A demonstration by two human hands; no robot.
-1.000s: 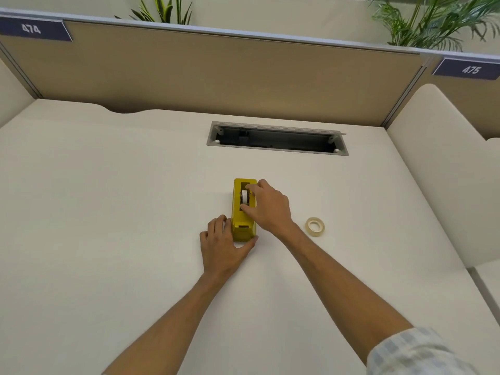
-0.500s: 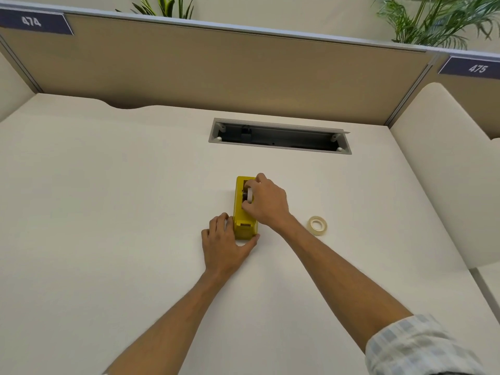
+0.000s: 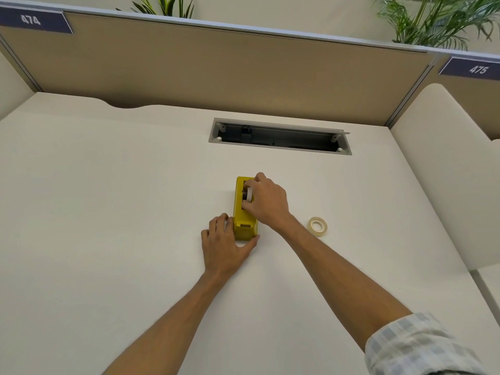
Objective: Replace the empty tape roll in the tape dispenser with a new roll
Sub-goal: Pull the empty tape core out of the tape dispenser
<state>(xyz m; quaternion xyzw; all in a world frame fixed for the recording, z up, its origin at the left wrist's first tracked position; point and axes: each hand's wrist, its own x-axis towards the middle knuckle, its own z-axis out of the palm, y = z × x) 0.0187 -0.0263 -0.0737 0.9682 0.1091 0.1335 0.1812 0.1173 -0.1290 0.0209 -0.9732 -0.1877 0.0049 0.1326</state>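
A yellow tape dispenser [image 3: 244, 211] stood on the cream desk [image 3: 108, 212], its long axis running from 6 to 12 o'clock. The left hand [image 3: 226, 243] braced its near end: the fingers lay against the dispenser's 9 o'clock side and the thumb curled round the near corner, so the hand gripped the body. The right hand [image 3: 266, 201] came over from 3 o'clock, its thumb and fingertips pinching the white empty roll [image 3: 248, 194] that sat in the dispenser's well (whether the roll was seated on its hub or lifted slightly could not be told). The new roll [image 3: 318, 226], pale and translucent, lay flat on the desk at 3 o'clock of the dispenser, apart from it and just beyond the right forearm. At 12 o'clock a grey cable slot [image 3: 280, 137] was cut into the desk, before a tan partition [image 3: 216, 71] bearing number plates 474 and 475. A checked sleeve [image 3: 416, 347] covered the right upper arm.
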